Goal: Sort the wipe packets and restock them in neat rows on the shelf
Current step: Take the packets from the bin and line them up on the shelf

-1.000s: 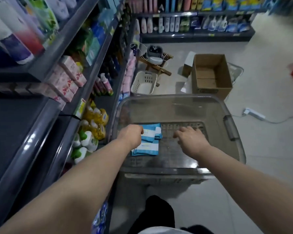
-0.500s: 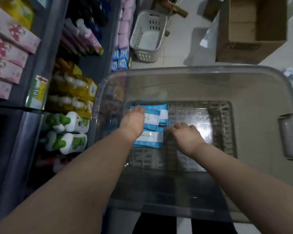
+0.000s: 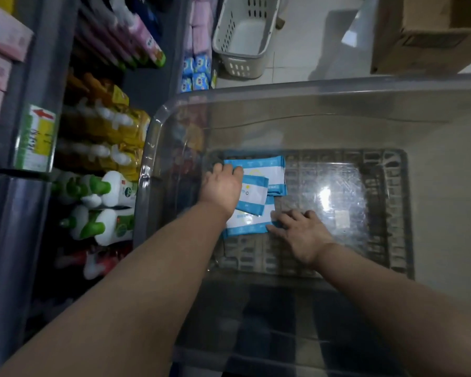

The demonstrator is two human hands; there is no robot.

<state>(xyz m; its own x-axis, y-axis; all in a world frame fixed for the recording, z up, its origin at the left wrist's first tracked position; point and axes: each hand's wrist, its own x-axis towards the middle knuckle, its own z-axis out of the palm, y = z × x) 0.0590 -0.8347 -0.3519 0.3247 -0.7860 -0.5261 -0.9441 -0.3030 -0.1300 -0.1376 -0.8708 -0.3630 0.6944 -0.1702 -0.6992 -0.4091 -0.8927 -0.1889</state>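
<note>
Packets (image 3: 256,170) flat in bin (image 3: 435,191), long sides roughly left-right; my right hand (image 3: 302,235) open-fingered against one, left hand (image 3: 222,189) grip unclear

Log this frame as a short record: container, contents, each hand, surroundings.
container: clear bin, beside the shelf
contents: blue-and-white wipe packets, loosely overlapping at the bin's left side
left hand: rests on the packets; grip unclear
right hand: straight fingers touch the nearest packet's edge
surroundings: white basket and cardboard box on the floor beyond
</note>
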